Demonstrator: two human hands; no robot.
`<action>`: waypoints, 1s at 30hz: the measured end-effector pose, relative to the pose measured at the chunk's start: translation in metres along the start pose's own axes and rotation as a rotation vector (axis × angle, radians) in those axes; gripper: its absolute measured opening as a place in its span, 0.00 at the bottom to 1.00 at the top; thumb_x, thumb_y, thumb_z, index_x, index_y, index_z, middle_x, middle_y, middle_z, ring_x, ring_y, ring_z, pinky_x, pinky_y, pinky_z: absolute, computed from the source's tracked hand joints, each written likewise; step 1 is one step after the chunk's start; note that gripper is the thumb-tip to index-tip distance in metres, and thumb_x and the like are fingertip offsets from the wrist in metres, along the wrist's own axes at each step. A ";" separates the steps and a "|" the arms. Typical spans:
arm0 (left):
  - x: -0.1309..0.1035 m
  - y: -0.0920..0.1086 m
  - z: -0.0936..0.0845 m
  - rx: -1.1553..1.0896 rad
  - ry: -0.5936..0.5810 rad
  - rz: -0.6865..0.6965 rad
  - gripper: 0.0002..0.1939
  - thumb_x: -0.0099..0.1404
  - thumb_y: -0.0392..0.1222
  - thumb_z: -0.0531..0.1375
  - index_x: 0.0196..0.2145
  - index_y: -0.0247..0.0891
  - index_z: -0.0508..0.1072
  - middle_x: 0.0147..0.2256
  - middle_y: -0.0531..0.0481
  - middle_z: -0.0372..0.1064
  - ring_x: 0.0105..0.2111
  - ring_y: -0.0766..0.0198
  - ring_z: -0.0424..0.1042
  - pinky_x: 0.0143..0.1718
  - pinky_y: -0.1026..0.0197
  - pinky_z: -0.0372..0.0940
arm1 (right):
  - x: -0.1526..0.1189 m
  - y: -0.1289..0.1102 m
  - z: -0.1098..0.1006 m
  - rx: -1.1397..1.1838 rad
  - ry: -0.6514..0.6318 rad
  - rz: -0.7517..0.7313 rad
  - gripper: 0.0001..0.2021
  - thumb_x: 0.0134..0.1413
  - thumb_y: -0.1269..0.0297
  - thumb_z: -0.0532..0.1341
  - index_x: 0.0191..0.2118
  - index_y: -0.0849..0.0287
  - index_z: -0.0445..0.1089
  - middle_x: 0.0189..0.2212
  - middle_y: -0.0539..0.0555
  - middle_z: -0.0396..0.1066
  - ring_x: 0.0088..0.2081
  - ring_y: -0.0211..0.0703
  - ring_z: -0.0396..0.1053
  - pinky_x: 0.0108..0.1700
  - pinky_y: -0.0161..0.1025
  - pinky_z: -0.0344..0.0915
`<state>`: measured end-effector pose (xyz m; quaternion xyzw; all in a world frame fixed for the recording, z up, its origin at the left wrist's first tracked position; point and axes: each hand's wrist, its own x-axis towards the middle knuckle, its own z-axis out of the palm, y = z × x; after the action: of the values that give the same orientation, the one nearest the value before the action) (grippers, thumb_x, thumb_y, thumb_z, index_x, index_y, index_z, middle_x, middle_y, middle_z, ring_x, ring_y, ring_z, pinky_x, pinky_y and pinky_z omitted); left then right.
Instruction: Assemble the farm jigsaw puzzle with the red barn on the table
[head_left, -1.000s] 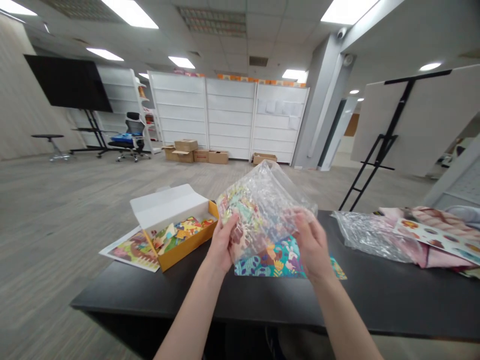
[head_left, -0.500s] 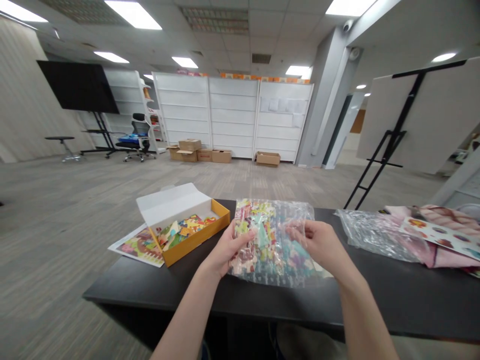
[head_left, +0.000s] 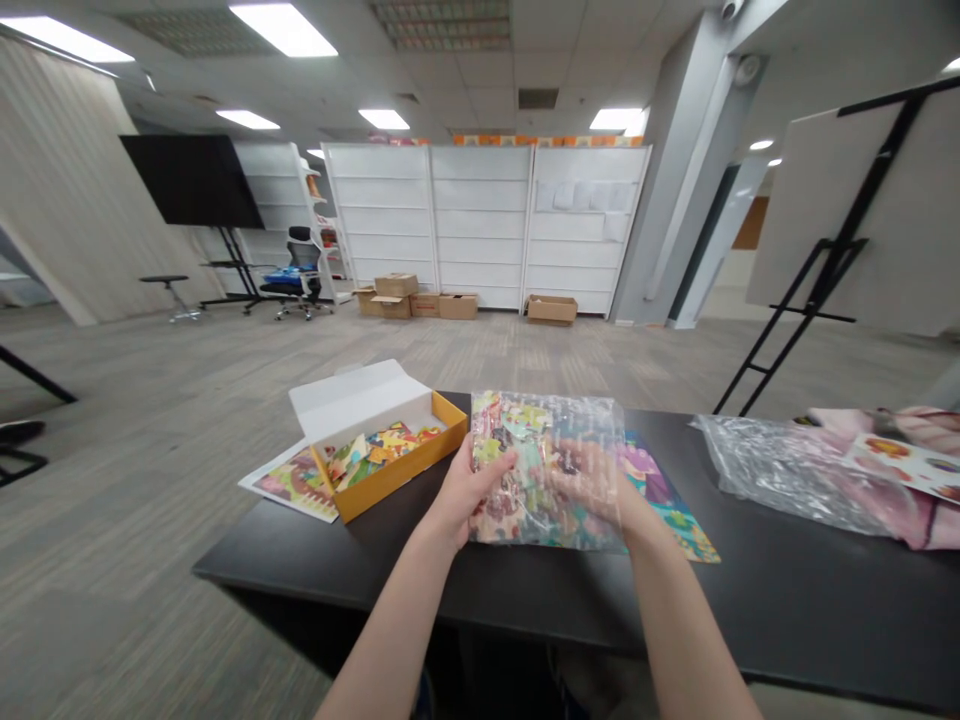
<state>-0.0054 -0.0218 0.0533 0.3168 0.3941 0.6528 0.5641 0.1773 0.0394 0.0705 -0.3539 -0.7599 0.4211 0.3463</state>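
A clear plastic bag [head_left: 551,530] with colourful printed pieces in it is held above the black table. My left hand [head_left: 469,490] grips its left edge, thumb on top. My right hand [head_left: 589,485] is inside the bag or behind its clear film, near the pieces; its fingers are blurred by the plastic, and what they hold cannot be made out. A colourful printed sheet [head_left: 679,515] lies on the table beneath my right forearm. On the left, an open yellow box [head_left: 405,475] with a white lid holds colourful cut pieces [head_left: 375,450].
A printed picture sheet [head_left: 296,485] lies partly under the box. On the table's right are a crumpled plastic bag [head_left: 787,475], pink fabric [head_left: 930,520] and a sticker sheet [head_left: 911,465]. The black table [head_left: 555,600] has its near edge by my forearms.
My right hand has gone from the bag's right edge further left, in or behind the film. More of the printed sheet on the right shows. The view has shifted slightly.
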 end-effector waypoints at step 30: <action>0.012 0.007 0.005 -0.336 0.145 -0.130 0.17 0.58 0.37 0.67 0.46 0.32 0.75 0.36 0.43 0.81 0.36 0.52 0.82 0.43 0.52 0.77 | -0.033 0.022 -0.074 0.293 0.684 0.023 0.25 0.42 0.53 0.72 0.47 0.56 0.72 0.37 0.52 0.77 0.32 0.41 0.75 0.33 0.37 0.71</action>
<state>-0.0065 -0.0093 0.0619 0.1442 0.3389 0.6927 0.6201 0.2602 0.0496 0.0737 -0.4295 -0.5277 0.3867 0.6225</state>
